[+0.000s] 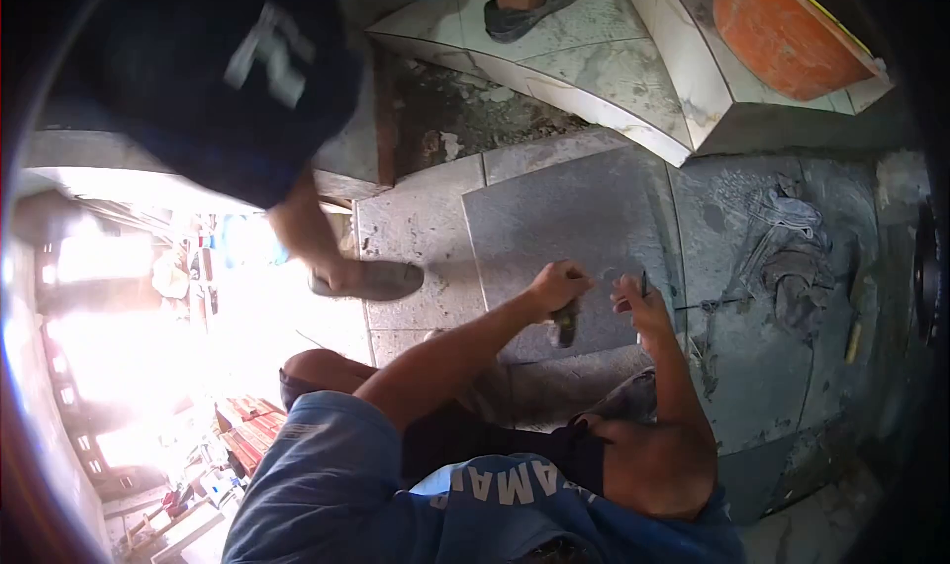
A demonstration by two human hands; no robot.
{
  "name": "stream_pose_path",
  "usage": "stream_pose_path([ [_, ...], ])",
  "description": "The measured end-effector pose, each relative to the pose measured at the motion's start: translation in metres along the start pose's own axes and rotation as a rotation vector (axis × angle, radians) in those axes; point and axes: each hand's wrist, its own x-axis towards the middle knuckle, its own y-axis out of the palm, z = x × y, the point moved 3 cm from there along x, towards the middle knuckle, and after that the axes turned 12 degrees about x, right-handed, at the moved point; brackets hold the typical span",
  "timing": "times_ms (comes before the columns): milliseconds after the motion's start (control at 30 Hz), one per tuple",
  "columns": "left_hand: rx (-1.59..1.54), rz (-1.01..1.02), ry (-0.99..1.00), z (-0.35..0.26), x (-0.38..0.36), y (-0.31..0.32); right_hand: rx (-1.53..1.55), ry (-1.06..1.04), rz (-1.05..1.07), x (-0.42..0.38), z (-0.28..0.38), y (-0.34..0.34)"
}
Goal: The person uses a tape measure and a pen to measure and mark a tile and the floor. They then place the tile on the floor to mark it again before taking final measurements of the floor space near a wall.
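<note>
A large grey tile [554,208] lies on the floor in front of my knees. Over its near part is my left hand [560,289], its fingers closed. A small dark and yellowish object [564,327], perhaps a tape measure, hangs at the underside of that hand; blur hides its exact kind. Just to the right, my right hand [641,307] is raised with bent fingers around a thin pen-like stick [644,283], whose dark end pokes up past the fingers. The two hands are apart, with a small gap between them.
Another person's leg and shoe [371,280] stand left of the tile; a second shoe [534,8] rests on a tiled step [594,79]. Rubble [475,109] fills a gap beside the step. An orange tub [787,40] sits upper right. Crumpled rags [792,267] lie right, near a yellow-handled tool [853,336].
</note>
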Motion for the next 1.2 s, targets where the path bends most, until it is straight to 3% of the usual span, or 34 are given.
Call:
stream_pose_path([
  [67,-0.144,-0.027,0.015,-0.013,0.000,0.007,0.235,0.112,0.086,-0.014,-0.001,0.021],
  [133,-0.343,-0.060,0.053,-0.025,-0.004,0.012,0.260,0.091,0.189,-0.018,-0.007,0.031],
  [167,-0.336,-0.057,0.053,-0.027,-0.005,0.014,0.276,0.069,0.296,-0.020,-0.008,0.037],
  [233,-0.337,-0.187,0.026,-0.027,-0.006,0.012,0.272,0.111,0.315,-0.021,-0.006,0.046],
  [333,-0.324,-0.201,-0.018,-0.026,-0.007,0.005,0.228,0.000,0.366,-0.021,0.002,0.057],
  [467,-0.290,-0.260,-0.028,-0.025,-0.005,0.000,0.327,-0.020,0.376,-0.023,0.018,0.068],
  [533,-0.294,-0.398,-0.085,-0.037,-0.015,0.001,0.337,-0.070,0.159,-0.017,0.016,0.064],
  [567,-0.290,-0.400,-0.088,-0.040,-0.018,0.002,0.341,-0.068,0.161,-0.011,0.010,0.065],
  [633,-0.553,-0.084,-0.092,-0.044,-0.019,0.013,0.175,-0.429,0.035,-0.003,0.013,0.064],
  [667,-0.547,-0.085,-0.094,-0.043,-0.018,0.010,0.182,-0.429,0.035,-0.002,0.010,0.062],
  [733,-0.529,0.114,-0.010,-0.043,-0.012,0.009,-0.032,-0.395,0.038,-0.008,0.020,0.064],
  [967,-0.472,0.132,-0.047,-0.052,-0.001,-0.001,-0.022,-0.365,0.051,-0.002,0.038,0.056],
  [1033,-0.376,0.170,-0.064,-0.066,-0.006,-0.010,-0.019,-0.280,0.156,0.002,0.045,0.052],
  [1167,-0.375,0.035,-0.082,-0.099,-0.018,-0.018,0.103,-0.371,0.207,0.015,0.055,0.050],
  [1200,-0.322,0.055,-0.068,-0.106,-0.021,-0.019,0.173,-0.477,0.205,0.016,0.061,0.051],
])
